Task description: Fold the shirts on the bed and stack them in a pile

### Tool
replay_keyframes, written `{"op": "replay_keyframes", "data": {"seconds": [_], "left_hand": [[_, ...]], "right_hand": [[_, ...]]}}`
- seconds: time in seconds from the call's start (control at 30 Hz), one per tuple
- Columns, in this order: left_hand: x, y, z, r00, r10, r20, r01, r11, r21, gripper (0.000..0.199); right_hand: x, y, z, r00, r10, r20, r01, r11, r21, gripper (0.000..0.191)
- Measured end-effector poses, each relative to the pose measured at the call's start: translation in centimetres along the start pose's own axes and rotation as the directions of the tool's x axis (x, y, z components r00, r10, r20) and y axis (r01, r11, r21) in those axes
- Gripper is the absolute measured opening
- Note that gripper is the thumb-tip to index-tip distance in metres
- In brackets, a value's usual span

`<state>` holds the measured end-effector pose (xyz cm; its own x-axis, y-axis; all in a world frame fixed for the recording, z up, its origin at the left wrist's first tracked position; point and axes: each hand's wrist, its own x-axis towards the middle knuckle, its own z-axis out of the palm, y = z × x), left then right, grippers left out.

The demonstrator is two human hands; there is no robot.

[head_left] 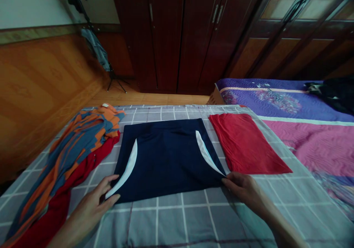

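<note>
A navy blue garment with two curved white side panels (166,159) lies folded on the grey checked bedsheet (171,218). I cannot tell whether it is a shirt or shorts. My left hand (95,200) grips its near left corner, thumb and fingers around the end of the white strip. At the near right corner my right hand (243,189) pinches the edge where the other strip ends. Just right of it a folded red cloth garment (249,144) lies flat.
On the left lie an orange and blue patterned garment (83,141) and a red one (62,194), both loose. A purple and pink quilted bed cover (304,130) is at right, bearing dark clothing (340,95). A dark wooden wardrobe (171,37) and a clothes stand (112,72) stand beyond.
</note>
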<state>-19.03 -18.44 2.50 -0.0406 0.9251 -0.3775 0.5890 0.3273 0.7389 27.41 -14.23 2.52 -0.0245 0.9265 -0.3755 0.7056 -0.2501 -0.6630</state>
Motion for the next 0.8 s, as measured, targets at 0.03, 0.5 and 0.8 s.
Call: {"op": "replay_keyframes", "data": {"seconds": [0.03, 0.5, 0.8], "left_hand": [[0.1, 0.0, -0.3, 1.0, 0.006, 0.024, -0.005, 0.999, -0.035, 0.054], [1.2, 1.3, -3.1, 0.995, 0.094, -0.041, -0.067, 0.899, 0.433, 0.041], [2.7, 10.3, 6.6, 0.69, 0.712, 0.126, -0.62, 0.494, 0.609, 0.033]], "right_hand": [[-0.1, 0.0, -0.2, 1.0, -0.007, 0.018, 0.007, 1.0, -0.021, 0.037], [-1.4, -0.3, -2.2, 0.997, -0.017, -0.077, -0.007, 0.954, -0.299, 0.034], [-0.6, -9.5, 5.6, 0.713, -0.7, -0.034, 0.589, 0.625, -0.513, 0.031]]}}
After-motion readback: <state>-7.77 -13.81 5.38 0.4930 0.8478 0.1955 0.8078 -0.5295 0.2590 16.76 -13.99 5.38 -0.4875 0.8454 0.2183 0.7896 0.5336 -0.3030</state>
